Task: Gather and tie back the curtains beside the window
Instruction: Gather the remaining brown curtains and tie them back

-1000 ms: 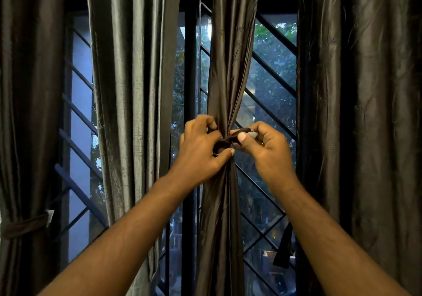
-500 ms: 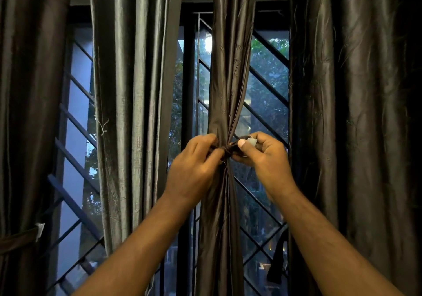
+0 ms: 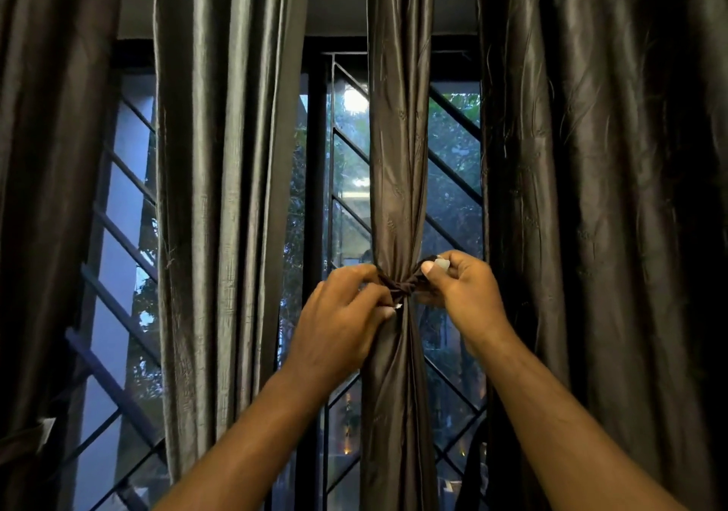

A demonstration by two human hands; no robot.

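Left hand [image 3: 340, 315]: fingers [image 3: 356, 274] curled, thumb and forefinger pinching one end of the tie band [image 3: 402, 286]. A small pale tip shows at the thumb.
Right hand [image 3: 467, 297]: fingers [image 3: 453, 274] curled, clamped on the band's other end, which carries a white tag [image 3: 441, 264].

Key relation: the knot sits between the hands, at 3 o'clock from the left fingers and at about 8 o'clock from the right ones. It is about equally near both. The right hand is slightly higher. The band ends run 9 to 3, square across the middle curtain [image 3: 398, 155], whose long axis runs 12 to 6.

Judgement: the knot looks formed but not yet drawn tight. The next pull should go outward along the 9–3 line and kept level. A downward slant could let the band slide on the glossy fabric.

Outward: the middle curtain is bunched narrow at the band, in front of the window grille [image 3: 453, 116]. At 9 o'clock a loose curtain panel [image 3: 220, 195] hangs untied. At 8 o'clock the far-left curtain [image 3: 47, 195] appears to be already banded low down. At 3 o'clock the right curtain [image 3: 610, 195] hangs loose.
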